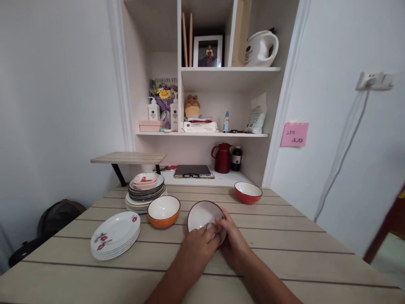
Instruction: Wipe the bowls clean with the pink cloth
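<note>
A bowl with a white inside and a dark rim point(198, 216) is tilted towards me over the middle of the table. My right hand point(233, 234) grips it by the right side, thumb over the rim and fingers behind the wall. Inside the near part of the bowl, the bent fingers of my left hand point(200, 248) press close together. Something pale may be under them, but I cannot make it out. To the left stands an orange bowl point(163, 218) with a white inside, and farther back on the right a red bowl point(248, 197).
White flower-patterned plates point(117, 230) lie stacked at the left. Behind them rises a taller pile of plates point(146, 195) with small pink dishes on top. A raised wooden stand point(129, 158) is at the back left. A red jug point(223, 159) and a laptop point(193, 169) sit below the shelves.
</note>
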`<state>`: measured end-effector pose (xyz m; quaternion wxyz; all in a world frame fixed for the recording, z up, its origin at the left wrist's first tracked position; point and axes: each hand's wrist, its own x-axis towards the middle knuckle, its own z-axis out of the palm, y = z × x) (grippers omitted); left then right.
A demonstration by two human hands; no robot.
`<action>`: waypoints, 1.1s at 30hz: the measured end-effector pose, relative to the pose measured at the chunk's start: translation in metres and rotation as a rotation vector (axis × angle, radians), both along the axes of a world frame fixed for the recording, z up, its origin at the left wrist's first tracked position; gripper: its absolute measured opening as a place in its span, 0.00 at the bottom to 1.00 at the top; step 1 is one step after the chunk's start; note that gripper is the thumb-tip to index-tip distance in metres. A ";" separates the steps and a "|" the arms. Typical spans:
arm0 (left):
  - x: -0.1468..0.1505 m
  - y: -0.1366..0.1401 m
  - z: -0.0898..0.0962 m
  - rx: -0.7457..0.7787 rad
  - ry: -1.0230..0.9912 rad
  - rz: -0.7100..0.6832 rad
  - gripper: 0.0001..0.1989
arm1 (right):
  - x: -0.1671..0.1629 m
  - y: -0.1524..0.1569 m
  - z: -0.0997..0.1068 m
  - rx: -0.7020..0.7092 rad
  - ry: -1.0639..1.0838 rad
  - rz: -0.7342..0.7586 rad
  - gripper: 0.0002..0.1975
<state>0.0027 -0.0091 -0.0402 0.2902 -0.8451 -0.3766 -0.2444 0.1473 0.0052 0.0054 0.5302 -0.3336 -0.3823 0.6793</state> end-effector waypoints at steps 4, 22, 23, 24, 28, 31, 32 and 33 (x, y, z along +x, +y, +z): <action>-0.005 0.007 0.000 0.032 0.022 -0.019 0.12 | 0.015 0.008 0.014 -0.028 -0.213 0.082 0.38; -0.005 0.009 -0.006 0.184 -0.199 0.048 0.11 | -0.013 0.004 -0.004 0.089 0.064 0.078 0.47; -0.005 0.009 -0.005 0.158 -0.207 0.038 0.12 | -0.017 0.004 -0.005 0.096 0.081 0.052 0.46; -0.005 0.008 -0.003 0.122 -0.212 0.028 0.12 | -0.019 0.003 -0.006 0.092 0.093 0.027 0.45; -0.004 0.006 0.002 -0.044 -0.174 -0.016 0.17 | -0.013 0.009 -0.007 0.043 0.055 -0.030 0.39; -0.004 0.007 0.003 -0.038 -0.119 -0.042 0.16 | 0.000 0.015 -0.004 0.111 0.036 -0.042 0.39; -0.004 0.008 0.003 -0.023 -0.109 -0.042 0.13 | 0.004 0.017 -0.003 0.149 0.028 -0.039 0.38; -0.004 0.008 0.004 -0.009 -0.106 -0.034 0.11 | 0.008 0.018 -0.001 0.188 0.013 -0.034 0.37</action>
